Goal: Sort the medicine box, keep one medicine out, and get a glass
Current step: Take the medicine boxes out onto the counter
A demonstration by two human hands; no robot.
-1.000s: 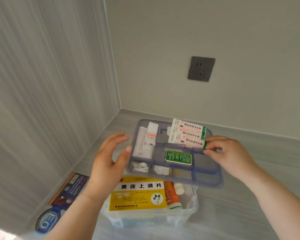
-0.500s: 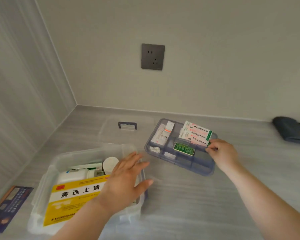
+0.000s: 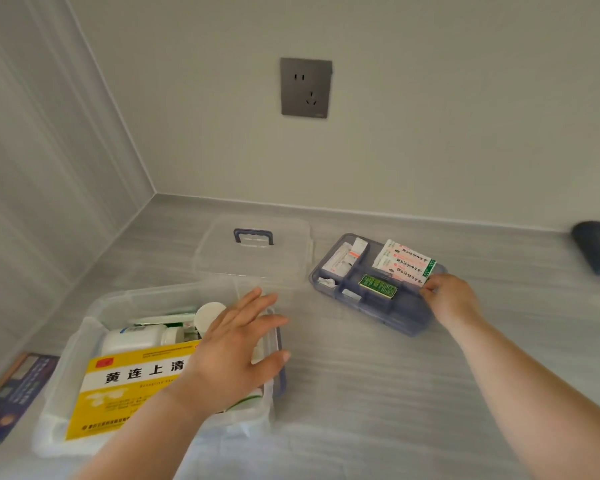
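Observation:
A clear plastic medicine box point(image 3: 94, 327) sits at the lower left, holding a yellow medicine carton point(image 3: 129, 382), a white bottle point(image 3: 136, 337) and a round white cap. My left hand point(image 3: 236, 351) hovers open over the box's right side, fingers spread. To the right lies the blue divided tray point(image 3: 392, 317) on the counter, with white-and-pink sachets point(image 3: 407, 263), a small green packet point(image 3: 378, 286) and white packets inside. My right hand point(image 3: 452, 299) grips the tray's right rim beside the sachets. No glass is in view.
The box's clear lid point(image 3: 257, 251) with a blue handle lies behind the box, near the wall. A dark grey cloth point(image 3: 598, 249) rests at the far right. A blue booklet point(image 3: 11, 396) lies at the left edge. A wall socket point(image 3: 305, 87) sits above the grey counter.
The blue tray was lifted off the box by both hands, carried right and set on the counter. My left hand let go and now hovers over the open box.

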